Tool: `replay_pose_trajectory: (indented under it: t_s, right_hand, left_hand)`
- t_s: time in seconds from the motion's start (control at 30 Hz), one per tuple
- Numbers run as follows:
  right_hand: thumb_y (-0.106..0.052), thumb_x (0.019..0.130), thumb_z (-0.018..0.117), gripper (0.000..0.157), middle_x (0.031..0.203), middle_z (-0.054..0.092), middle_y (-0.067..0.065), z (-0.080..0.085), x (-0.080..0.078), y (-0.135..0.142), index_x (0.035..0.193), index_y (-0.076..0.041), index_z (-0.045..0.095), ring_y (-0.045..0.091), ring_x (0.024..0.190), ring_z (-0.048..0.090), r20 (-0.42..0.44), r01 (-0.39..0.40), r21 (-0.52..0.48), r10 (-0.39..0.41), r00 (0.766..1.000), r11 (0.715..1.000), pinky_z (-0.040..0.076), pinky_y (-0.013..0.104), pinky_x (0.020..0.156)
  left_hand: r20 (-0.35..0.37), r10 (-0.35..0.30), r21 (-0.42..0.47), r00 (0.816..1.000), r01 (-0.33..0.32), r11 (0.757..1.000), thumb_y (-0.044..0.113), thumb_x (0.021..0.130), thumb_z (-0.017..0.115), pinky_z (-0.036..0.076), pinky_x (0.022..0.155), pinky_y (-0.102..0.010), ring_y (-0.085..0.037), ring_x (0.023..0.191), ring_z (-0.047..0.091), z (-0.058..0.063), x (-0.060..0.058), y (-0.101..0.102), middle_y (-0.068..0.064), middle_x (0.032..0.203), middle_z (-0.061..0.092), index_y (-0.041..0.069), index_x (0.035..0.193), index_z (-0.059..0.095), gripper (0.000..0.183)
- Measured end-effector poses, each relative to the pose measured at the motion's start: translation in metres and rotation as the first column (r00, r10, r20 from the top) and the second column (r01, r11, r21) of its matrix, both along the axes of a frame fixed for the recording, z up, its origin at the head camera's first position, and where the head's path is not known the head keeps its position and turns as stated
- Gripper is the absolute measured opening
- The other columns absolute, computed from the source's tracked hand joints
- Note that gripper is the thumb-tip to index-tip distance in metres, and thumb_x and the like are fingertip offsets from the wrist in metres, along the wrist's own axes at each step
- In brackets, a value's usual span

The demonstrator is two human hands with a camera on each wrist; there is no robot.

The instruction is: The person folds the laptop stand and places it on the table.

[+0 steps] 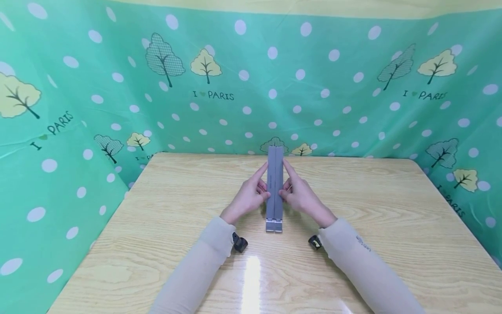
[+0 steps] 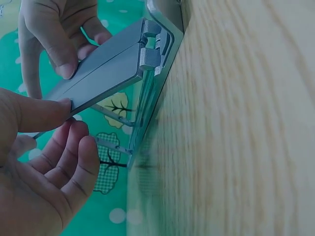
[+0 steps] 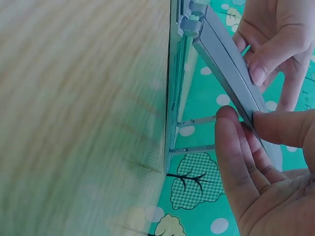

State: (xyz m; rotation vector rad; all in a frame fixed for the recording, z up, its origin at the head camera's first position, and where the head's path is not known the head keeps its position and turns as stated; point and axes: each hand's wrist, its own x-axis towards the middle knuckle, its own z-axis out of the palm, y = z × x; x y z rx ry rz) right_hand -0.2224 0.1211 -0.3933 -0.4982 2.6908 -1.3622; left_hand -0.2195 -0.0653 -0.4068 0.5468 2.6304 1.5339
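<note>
Positioned along the centre line of the desk [image 1: 176, 183], toward its far edge: a grey folding stand [image 1: 272, 183], laid lengthwise away from the wearer. Apparently resting on the desk along its base rails [image 3: 173, 98], with front lips [image 1: 273, 226] at the near end.

Left grip [image 1: 252, 192]: narrow, pinching the outer edge of the left upper arm, with thumb on top, some fingers bent beneath and index finger extended along the side. Right grip [image 1: 302, 194]: narrow, pinching the opposite outer edge in a near mirror arrangement.

Completed, as judged from present posture:
- Upper arms set side by side, with only a thin seam between.
- Upper arms raised at a slant from the base at the hinge [image 2: 150, 58].
- Upper arms linked to the base by two slender struts [image 2: 115, 146], visible in both wrist views.

Remaining, as a judgement:
- Settle the final angle of the upper arms; neither flat against the base nor spread apart at present.
- Release from both sides; not yet done.

Assess as a middle stage. Cannot tell whether locked at this slant or merely supported by both grips.
</note>
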Motion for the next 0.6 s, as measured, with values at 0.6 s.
replay_pose_trajectory:
  t_s: [0.6]
  right_hand:
    - [-0.018, 0.089, 0.066, 0.079, 0.087, 0.064, 0.005, 0.007, -0.003, 0.015, 0.153, -0.016, 0.019, 0.018, 0.070, 0.062, -0.116, 0.079, 0.044, -0.073, 0.991, 0.996, 0.053, 0.034, 0.064]
  left_hand:
    - [-0.049, 0.018, -0.271, 0.999, -0.031, 0.962, 0.012, 0.082, 0.074, 0.051, 0.073, -0.027, -0.015, 0.086, 0.057, 0.012, 0.011, 0.002, -0.003, 0.103, 0.057, 0.016, 0.152, 0.026, 0.086]
